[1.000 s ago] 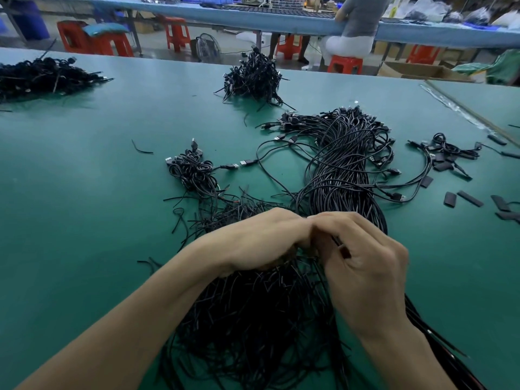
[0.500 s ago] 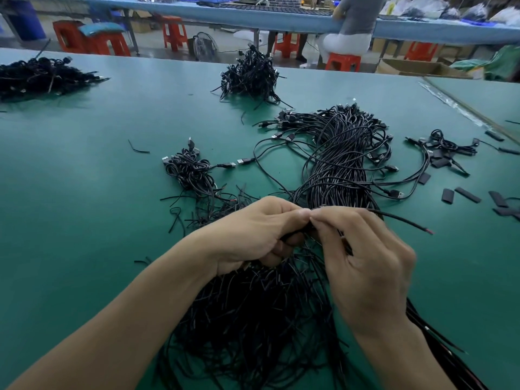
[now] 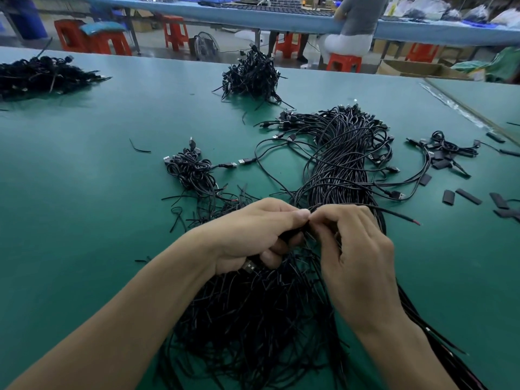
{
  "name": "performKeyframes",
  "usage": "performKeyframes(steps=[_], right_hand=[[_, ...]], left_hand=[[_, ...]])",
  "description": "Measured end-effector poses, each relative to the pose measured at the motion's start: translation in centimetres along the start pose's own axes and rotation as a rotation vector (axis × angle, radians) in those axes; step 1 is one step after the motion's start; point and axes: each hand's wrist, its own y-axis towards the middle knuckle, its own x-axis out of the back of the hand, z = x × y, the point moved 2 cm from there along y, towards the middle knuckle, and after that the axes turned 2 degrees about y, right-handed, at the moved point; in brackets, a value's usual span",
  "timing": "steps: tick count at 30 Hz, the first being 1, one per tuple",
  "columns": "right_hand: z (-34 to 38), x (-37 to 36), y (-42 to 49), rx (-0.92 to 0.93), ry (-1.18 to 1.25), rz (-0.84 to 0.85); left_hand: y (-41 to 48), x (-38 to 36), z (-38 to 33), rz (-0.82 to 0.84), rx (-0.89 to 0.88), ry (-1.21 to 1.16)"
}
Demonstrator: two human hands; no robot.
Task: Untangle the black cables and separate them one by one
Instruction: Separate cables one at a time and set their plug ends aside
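A factory assembly floor: long green worktables (image 3: 84,170), cable heaps (image 3: 253,74), red stools (image 3: 344,63).

The table (image 3: 84,192) wears a smooth, matt green covering. The black cables (image 3: 342,170) have smooth plastic jackets with a faint gloss, and the USB plugs (image 3: 245,161) on their ends show bright metal shells. Near the right edge lie flat, matt black sleeve pieces (image 3: 468,196); beyond the far edge stand glossy red plastic stools (image 3: 344,63) and a plain cardboard box (image 3: 408,69).

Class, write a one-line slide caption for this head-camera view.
Left hand and right hand pinch black cables over a tangled heap on a green table.
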Motion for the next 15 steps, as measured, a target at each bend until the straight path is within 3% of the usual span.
performKeyframes(steps=[4,7,15], right_hand=[[0.12,0.00,-0.01,-0.130,0.117,-0.030],[0.11,-0.13,-0.21,-0.264,0.230,-0.079],[-0.82,-0.76,-0.22,-0.698,0.796,-0.109]], left_hand=[[0.57,-0.59,0.32,-0.013,-0.065,-0.147],[0.98,-0.96,0.56,-0.095,-0.170,-0.105],[0.22,-0.31,0.07,-0.450,-0.474,0.674]])
